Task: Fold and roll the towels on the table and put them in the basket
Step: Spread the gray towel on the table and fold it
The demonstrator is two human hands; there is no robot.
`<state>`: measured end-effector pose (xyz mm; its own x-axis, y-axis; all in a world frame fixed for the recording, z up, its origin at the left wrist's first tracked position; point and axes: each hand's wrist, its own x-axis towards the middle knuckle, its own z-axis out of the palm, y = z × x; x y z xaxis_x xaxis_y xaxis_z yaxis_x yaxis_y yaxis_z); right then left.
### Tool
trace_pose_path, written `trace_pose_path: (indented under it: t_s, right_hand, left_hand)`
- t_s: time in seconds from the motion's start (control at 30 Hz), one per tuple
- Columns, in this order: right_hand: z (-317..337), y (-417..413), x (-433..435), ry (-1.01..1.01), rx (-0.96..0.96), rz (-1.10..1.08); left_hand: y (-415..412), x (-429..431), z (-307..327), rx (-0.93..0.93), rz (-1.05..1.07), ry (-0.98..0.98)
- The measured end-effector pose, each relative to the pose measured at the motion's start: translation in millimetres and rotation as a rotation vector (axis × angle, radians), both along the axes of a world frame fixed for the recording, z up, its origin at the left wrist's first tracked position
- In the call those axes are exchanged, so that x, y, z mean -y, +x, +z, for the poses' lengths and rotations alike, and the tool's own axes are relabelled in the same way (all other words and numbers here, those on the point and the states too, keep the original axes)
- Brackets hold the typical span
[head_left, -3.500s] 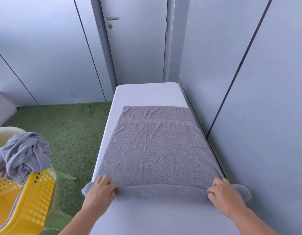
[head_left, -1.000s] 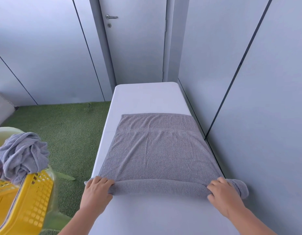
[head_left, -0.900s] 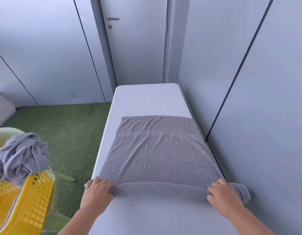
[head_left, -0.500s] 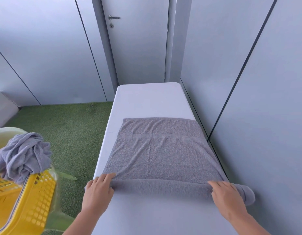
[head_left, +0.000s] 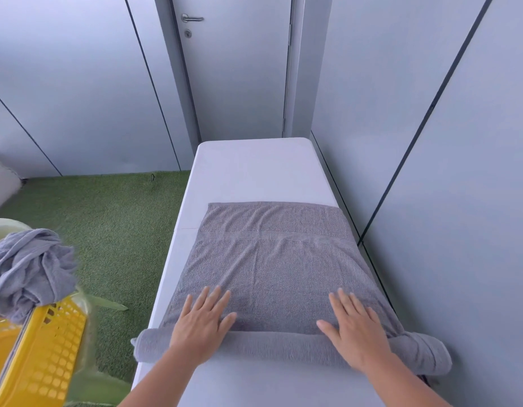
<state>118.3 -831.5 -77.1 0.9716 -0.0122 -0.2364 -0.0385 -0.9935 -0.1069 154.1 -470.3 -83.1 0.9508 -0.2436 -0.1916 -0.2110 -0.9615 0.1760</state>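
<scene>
Both forearms reach in from the near edge. The left hand [head_left: 200,324] lies flat, fingers straight and spread, gripping nothing. Its palm presses on the roll [head_left: 269,345] at the near end of the grey towel [head_left: 278,268]. The right hand [head_left: 354,327] lies the same way, fingers straight, palm on the roll and fingertips on the flat cloth.

The roll runs crosswise under both palms and sticks out past the outer side of each hand. The end beyond the right hand is thicker and may overhang the table edge, though the wide lens makes that hard to judge.

Well to the left of the left hand stands a yellow basket [head_left: 43,356], with a crumpled towel [head_left: 28,268] heaped over its rim.

Ahead of the fingertips the unrolled cloth lies flat on the white table [head_left: 254,168]. Green turf [head_left: 113,224] lies left of the table, and beyond its far end is a grey door [head_left: 239,77].
</scene>
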Motion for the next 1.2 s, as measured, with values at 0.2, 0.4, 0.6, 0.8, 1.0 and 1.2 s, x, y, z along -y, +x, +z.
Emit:
trace_pose_path:
  t_s: [0.2,0.4,0.6,0.8,1.0,1.2]
  right_hand:
    - [-5,-6,6,0.173,0.049,0.178]
    - [-11,-31,21,0.128,0.096,0.479]
    - [-19,-32,14,0.118,0.102,0.373]
    - [-15,-42,8,0.128,0.059,0.404]
    - [-12,-58,2,0.127,0.049,0.453]
    - [-8,-79,6,0.124,0.016,0.443]
  left_hand:
    - [5,-8,-1,0.156,-0.162,-0.091]
    - [-13,-28,-5,0.061,-0.387,-0.016]
    - [-16,-34,1,-0.002,-0.303,0.049]
    - [-53,-45,3,-0.032,-0.234,0.038]
    - [-98,-52,-5,0.015,-0.170,0.029]
    - [-125,-44,1,-0.022,-0.133,0.035]
